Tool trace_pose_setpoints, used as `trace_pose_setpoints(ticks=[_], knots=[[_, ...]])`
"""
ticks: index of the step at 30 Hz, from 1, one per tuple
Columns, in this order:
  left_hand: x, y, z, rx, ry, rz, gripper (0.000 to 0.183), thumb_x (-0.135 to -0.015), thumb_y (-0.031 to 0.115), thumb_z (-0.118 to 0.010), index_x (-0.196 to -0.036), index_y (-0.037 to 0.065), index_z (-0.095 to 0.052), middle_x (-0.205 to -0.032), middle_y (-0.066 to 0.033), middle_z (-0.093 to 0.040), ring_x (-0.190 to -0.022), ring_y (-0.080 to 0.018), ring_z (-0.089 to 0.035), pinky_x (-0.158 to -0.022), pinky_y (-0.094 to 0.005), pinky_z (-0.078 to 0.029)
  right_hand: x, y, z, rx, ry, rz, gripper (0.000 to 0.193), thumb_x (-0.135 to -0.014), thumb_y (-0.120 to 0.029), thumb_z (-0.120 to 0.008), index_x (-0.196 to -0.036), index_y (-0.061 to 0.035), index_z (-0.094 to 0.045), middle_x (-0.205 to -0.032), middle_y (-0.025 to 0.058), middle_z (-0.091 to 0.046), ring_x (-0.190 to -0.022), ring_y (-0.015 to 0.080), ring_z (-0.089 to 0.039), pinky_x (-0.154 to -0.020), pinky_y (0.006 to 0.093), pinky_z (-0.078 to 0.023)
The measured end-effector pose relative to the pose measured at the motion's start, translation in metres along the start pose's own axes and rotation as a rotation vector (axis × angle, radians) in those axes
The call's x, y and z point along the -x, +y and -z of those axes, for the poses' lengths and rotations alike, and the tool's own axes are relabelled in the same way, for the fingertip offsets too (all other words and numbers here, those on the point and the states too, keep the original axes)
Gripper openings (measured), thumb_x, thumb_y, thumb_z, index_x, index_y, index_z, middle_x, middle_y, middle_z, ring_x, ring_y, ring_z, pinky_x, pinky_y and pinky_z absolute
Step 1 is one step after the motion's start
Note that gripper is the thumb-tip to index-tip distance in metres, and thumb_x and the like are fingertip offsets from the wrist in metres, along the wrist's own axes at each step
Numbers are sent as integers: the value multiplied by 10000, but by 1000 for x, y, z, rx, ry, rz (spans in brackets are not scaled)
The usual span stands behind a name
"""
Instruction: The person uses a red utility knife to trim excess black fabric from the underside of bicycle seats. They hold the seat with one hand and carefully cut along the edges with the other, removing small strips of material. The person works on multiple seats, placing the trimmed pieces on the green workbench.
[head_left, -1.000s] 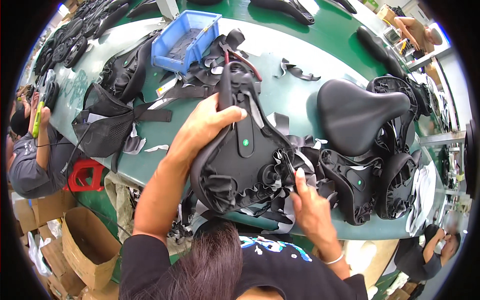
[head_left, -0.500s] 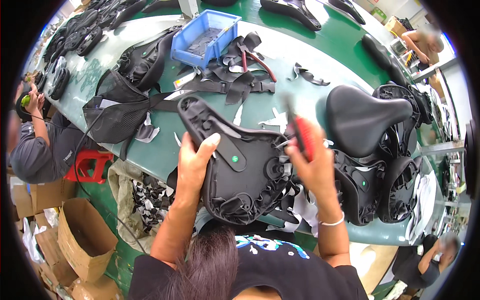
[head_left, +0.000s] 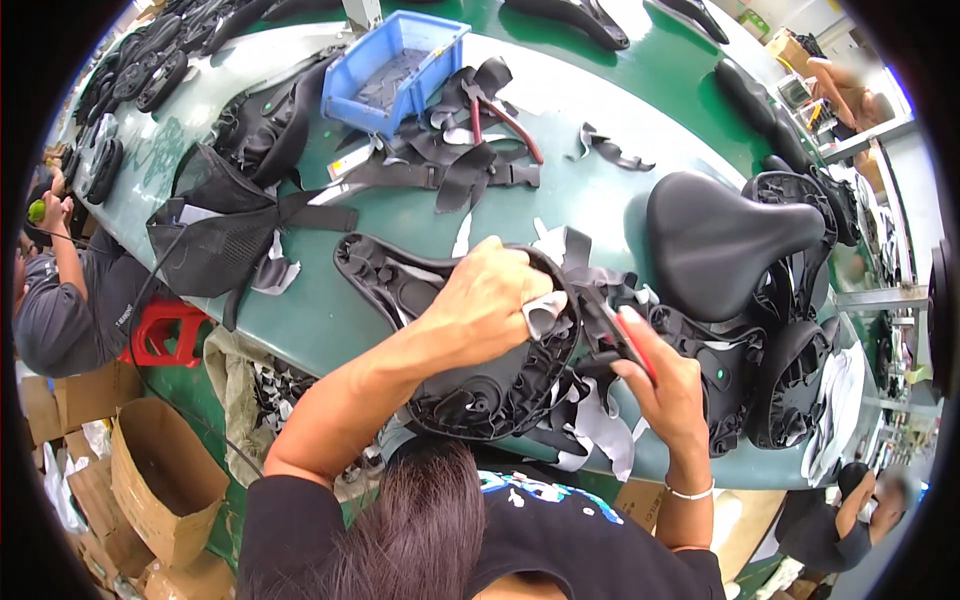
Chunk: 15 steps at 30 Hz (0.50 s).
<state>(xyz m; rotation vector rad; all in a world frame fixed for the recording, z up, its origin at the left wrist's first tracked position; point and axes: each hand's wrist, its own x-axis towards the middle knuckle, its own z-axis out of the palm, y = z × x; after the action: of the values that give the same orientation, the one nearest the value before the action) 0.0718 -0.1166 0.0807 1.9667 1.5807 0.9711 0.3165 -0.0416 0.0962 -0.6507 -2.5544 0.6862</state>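
L hand (head_left: 493, 303) pinches 1 grey strip (head_left: 544, 317) @ 1 saddle (head_left: 462, 398); R hand (head_left: 668, 385) grips 1 red-hdl tool (head_left: 634, 345)

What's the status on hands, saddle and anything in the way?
Left hand gripping grey material over saddle; right hand holding red tool. Saddle underside up. Loose scraps along its right side.

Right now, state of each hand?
Left hand: closed on a grey flap over the saddle.
Right hand: closed, holding a red-handled tool.
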Motion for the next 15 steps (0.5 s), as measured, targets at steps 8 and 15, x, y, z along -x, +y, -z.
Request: trace_pose_setpoints(ticks=[8,15], knots=[[1,-1,15,1253,553,227,216,-937,206,-519,-802,57,-596,-700,1,-513,-614,-140,-505,-697,-308,-414,36,-54,-27,259,-176,-297,573,-834,-96,-655,-1376,-113,-470,-778,161,-640,-596,335,-591,-525,382,-453],[-9,5,30,260,416,-35,177,-819,214,-650,-839,60,-566,-743,-20,-517,-635,-186,-489,-675,-329,-436,-12,-44,-17,333,-165,-292,459,-895,-165,-572,-1343,-108,-491,-895,154,-664,-623,336,-622,-539,404,-461]])
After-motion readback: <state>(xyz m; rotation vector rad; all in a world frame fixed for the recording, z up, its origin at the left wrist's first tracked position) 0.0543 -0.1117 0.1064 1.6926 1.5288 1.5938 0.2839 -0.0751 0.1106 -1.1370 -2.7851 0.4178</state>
